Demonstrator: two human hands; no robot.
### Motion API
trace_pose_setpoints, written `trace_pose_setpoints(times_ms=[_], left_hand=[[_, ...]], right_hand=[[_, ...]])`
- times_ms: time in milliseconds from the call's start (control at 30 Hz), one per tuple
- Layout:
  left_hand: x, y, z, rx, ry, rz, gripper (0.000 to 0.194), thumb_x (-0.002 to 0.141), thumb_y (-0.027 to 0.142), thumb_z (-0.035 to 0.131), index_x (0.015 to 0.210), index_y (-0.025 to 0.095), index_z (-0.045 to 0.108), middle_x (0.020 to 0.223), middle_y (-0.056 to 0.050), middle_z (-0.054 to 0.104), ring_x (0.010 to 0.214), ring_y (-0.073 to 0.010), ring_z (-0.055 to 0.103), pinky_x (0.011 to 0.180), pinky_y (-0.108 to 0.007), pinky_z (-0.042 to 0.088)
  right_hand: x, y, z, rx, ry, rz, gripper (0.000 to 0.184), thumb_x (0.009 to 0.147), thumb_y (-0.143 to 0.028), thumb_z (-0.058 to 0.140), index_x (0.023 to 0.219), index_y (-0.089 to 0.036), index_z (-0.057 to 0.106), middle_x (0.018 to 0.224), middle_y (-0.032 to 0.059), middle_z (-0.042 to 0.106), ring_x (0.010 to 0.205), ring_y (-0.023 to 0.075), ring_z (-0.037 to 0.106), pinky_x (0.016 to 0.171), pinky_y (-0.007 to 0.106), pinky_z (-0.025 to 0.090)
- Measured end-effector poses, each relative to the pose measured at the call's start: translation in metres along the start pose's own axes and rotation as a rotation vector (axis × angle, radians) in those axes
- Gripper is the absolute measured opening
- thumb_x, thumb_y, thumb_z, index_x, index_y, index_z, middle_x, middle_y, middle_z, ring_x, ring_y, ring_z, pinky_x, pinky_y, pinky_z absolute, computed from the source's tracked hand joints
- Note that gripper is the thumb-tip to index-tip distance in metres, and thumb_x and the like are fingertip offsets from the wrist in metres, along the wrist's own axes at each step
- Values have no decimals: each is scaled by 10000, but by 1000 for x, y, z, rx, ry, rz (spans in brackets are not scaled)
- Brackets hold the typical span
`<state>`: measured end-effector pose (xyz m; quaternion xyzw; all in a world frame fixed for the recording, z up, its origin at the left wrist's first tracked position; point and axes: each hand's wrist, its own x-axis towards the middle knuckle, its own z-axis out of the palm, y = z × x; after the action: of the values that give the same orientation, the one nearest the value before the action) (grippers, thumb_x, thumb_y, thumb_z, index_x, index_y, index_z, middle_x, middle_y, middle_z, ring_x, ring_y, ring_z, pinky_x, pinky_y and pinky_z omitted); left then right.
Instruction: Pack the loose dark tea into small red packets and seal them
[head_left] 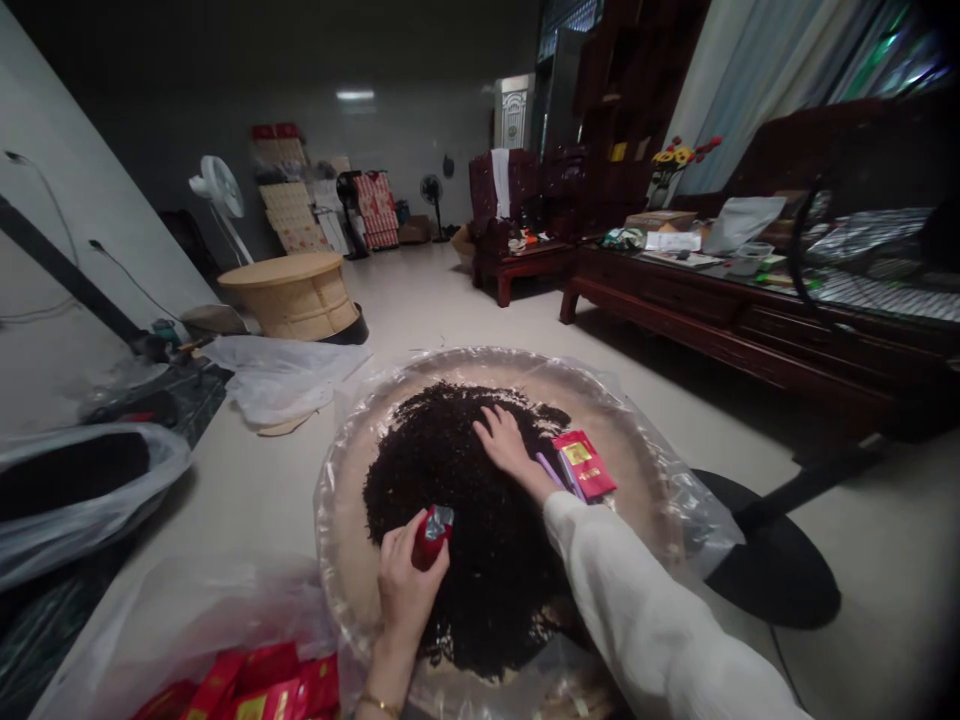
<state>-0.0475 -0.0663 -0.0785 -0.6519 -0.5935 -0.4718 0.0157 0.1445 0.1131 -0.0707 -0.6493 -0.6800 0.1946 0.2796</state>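
My left hand (409,578) is closed round a small red packet (433,538) whose silvery top faces up. It is over the near left part of a heap of dark loose leaves, which looks like tea (450,450). My right hand (504,440) rests on the far right of the heap, fingers spread and holding nothing visible. The heap lies in a wide round tray (349,570) lined with clear plastic. To the right of my right wrist, on the tray, are a red and gold packet (587,465) and a thin purple stick-like piece (550,470).
A plastic bag of red packets (255,685) is at the lower left. Further left is an open bag of dark material (75,470). A black round stand base (772,560) is right of the tray. Beyond are a wicker drum-shaped stand (296,300) and a long wooden table (697,310).
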Motion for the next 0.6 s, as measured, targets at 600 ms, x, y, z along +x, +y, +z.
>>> trace_pose_setpoints(times_ms=[600], left_hand=[[3,1,-2,34,84,13,328,795,304,629,1094,168,643,893,-75,667,785,-194,629,728,-320,546]], right_hand=[[-29,-25,-12,-135,-124,-230,825,825,-620,517,1462,-149,285,1502,202,298,1394,368,235,1074,538,273]])
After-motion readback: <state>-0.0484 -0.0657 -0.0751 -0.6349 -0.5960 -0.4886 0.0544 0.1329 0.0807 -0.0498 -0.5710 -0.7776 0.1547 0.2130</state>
